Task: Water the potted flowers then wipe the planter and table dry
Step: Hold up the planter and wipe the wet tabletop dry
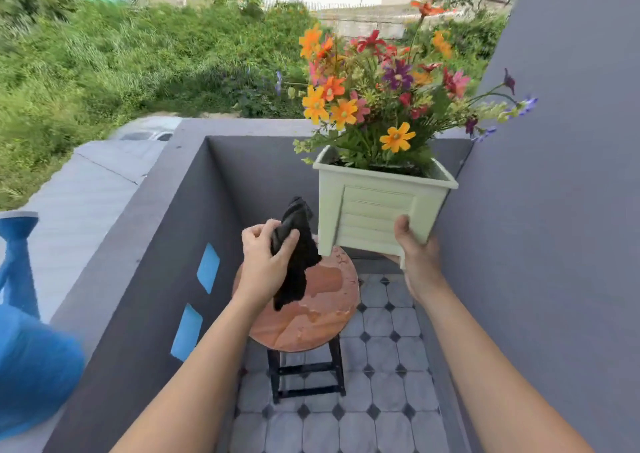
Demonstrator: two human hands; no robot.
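A pale green square planter [367, 210] full of orange, red and purple flowers [384, 85] is lifted and tilted above the far right edge of a round reddish table top [322, 310]. My right hand [414, 248] grips the planter's lower right corner from underneath. My left hand [265, 262] holds a black cloth [296, 255], which hangs down over the table top. Wet patches show on the table's surface.
A blue watering can [24, 321] stands on the grey parapet wall [114, 262] at the left. A grey wall [554, 245] closes the right side. The table's black legs [304, 373] rest on a tiled balcony floor [381, 400]. Beyond the parapet lie grass and buildings.
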